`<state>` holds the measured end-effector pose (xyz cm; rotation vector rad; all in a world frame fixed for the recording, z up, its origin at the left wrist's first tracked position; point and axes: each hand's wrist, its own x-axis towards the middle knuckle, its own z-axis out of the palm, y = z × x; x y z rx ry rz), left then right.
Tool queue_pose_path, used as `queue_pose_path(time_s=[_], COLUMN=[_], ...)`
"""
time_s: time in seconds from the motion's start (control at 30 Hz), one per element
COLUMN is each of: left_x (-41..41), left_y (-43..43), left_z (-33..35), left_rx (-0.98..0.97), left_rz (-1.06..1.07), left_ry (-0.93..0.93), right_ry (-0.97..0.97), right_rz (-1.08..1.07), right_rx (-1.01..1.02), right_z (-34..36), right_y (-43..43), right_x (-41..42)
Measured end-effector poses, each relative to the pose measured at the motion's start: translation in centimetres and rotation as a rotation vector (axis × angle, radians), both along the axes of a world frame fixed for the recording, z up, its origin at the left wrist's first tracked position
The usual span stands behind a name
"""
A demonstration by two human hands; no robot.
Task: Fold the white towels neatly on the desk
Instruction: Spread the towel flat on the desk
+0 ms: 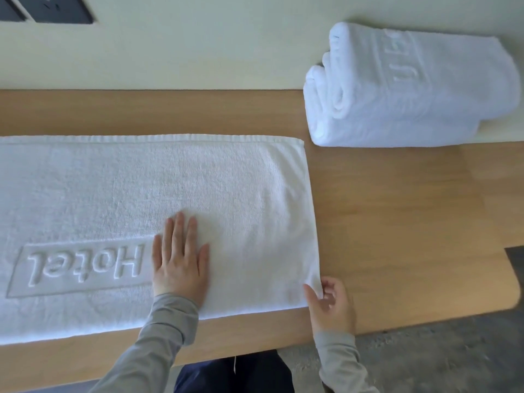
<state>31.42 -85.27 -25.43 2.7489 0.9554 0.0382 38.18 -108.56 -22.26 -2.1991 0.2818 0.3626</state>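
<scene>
White terry towel (198, 180) lies spread flat across the wooden desk (397, 222), filling the frame's left and centre. On it the left hand (180, 262) presses with straight fingers. At the towel's lower right corner, the right hand (330, 302) pinches the edge. Upper right sits a folded towel stack (419, 89).

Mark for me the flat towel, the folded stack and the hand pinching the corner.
flat towel (226, 180), head view, open terry near its right end.
folded stack (439, 92), head view, top face of the upper towel.
right hand (331, 304), head view, middle of the hand at the towel's near right corner.
</scene>
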Motion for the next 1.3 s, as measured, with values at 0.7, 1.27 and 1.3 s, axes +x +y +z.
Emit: queue_pose_path(time_s=[0.7,1.27,1.3], left_x=[-0.1,-0.2,-0.2], left_y=[0.0,0.0,0.0], left_z=[0.3,0.2,0.1], left_rx=[-0.127,-0.015,-0.015], left_rz=[-0.004,-0.01,-0.009], left_ry=[-0.01,0.017,0.014], right_ry=[-0.544,-0.627,-0.593], right_rz=[1.236,1.369,1.302], right_rx=[-0.512,-0.559,-0.59], right_z=[-1.2,-2.8,-2.8], right_y=[10.3,13.2,12.5], right_x=[3.7,16.0,18.3])
